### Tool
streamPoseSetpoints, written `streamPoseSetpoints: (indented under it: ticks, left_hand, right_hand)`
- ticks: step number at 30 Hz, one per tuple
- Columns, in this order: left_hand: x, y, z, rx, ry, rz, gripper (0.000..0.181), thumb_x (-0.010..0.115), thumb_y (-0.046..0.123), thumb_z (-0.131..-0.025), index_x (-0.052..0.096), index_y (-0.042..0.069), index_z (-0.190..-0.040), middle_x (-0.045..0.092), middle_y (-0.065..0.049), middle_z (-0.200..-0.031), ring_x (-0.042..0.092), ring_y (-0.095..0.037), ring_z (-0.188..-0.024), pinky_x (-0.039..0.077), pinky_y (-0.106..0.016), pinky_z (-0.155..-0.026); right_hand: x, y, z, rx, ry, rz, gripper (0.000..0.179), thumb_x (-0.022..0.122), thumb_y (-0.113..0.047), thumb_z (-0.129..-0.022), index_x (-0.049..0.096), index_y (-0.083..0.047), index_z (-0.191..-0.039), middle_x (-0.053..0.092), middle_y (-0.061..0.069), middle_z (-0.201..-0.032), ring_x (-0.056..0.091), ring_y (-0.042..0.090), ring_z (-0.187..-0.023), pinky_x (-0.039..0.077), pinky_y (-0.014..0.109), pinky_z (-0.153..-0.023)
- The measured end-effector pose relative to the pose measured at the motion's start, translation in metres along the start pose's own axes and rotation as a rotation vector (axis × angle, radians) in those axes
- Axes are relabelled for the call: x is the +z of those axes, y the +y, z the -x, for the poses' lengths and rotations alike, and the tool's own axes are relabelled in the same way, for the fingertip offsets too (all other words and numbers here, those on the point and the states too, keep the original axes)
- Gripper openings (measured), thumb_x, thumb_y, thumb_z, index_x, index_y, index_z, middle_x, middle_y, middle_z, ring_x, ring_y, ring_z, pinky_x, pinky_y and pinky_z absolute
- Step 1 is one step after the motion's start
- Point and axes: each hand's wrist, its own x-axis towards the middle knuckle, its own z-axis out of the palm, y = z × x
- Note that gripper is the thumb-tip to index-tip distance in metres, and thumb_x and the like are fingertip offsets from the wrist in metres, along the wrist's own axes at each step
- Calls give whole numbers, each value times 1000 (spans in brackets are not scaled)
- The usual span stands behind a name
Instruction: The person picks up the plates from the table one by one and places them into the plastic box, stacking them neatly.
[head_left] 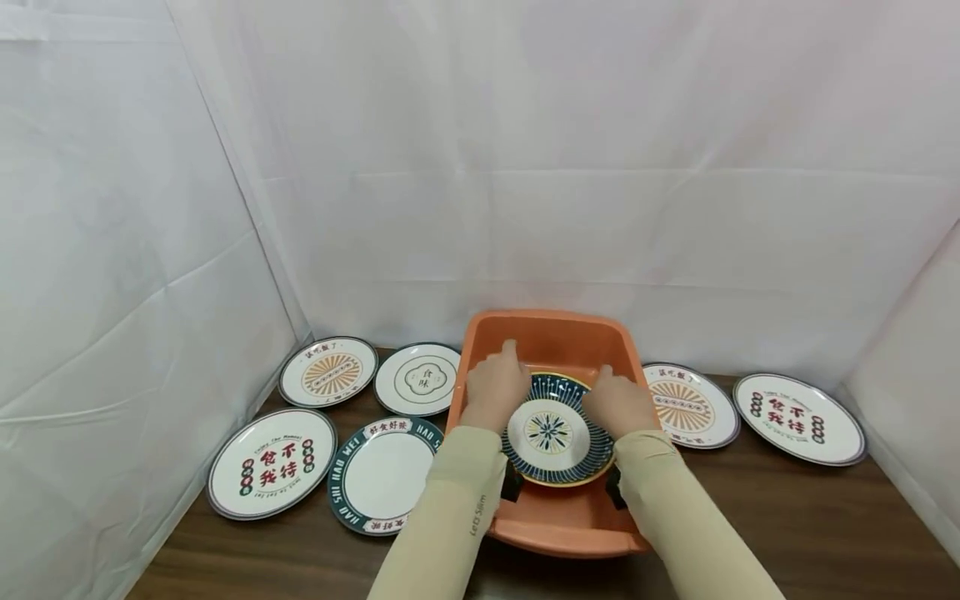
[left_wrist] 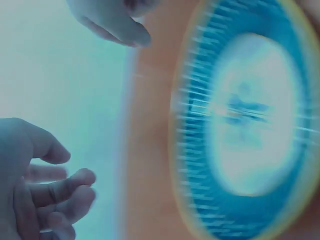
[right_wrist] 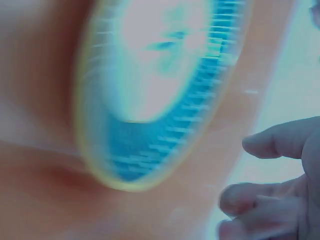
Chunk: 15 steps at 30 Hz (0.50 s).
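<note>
A blue plate with a yellow rim and a white centre bearing a flower pattern lies in the orange basin. Over the basin's left side hovers my left hand, while my right hand is over its right side. Loosely bent, spread fingers show on the left hand in the left wrist view, holding nothing. The right hand likewise has its thumb and fingers apart around nothing. Both wrist views show the blue plate blurred, with the fingers apart from it.
Left of the basin, on the dark wooden table, lie an orange-sunburst plate, a green-lined plate, a red-lettered plate and a green-rimmed plate. To the right are another sunburst plate and red-lettered plate. White cloth hangs behind.
</note>
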Motion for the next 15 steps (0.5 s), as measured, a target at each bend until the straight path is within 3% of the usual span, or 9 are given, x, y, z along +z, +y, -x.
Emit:
streamPoseSetpoints:
  ticks: [4,7,12,15]
  left_hand:
    - [-47,-3,4,127,133,79,33,49,23,-94,56,10,-124,66,-6,-100,62,-21,-78,51,-36,-63]
    - [-74,-15,10,192,179,127,33,49,23,-94,57,11,-124,64,-4,-103,59,-20,-88,49,-37,-73]
    - [-89,-52,26,335,240,164,32,52,17,-94,57,10,-124,60,-2,-90,57,-17,-79,48,-34,-68]
    - [-89,-73,39,328,195,157,31,52,18,-94,57,12,-125,59,-1,-94,57,-17,-83,48,-35,-69]
  right_hand:
    - [-50,5,9,-47,102,-41,47,37,-24,-92,41,7,-127,54,31,-113,54,48,-95,44,57,-74]
    - [-80,23,12,-47,143,-57,51,34,-25,-91,39,5,-131,49,33,-121,50,52,-97,42,58,-74]
    - [-98,74,16,6,121,-67,59,32,-29,-90,33,10,-134,42,37,-125,46,55,-101,43,56,-68]
    - [-96,109,19,50,95,-70,61,33,-33,-92,32,13,-133,39,39,-126,44,56,-104,43,55,-66]
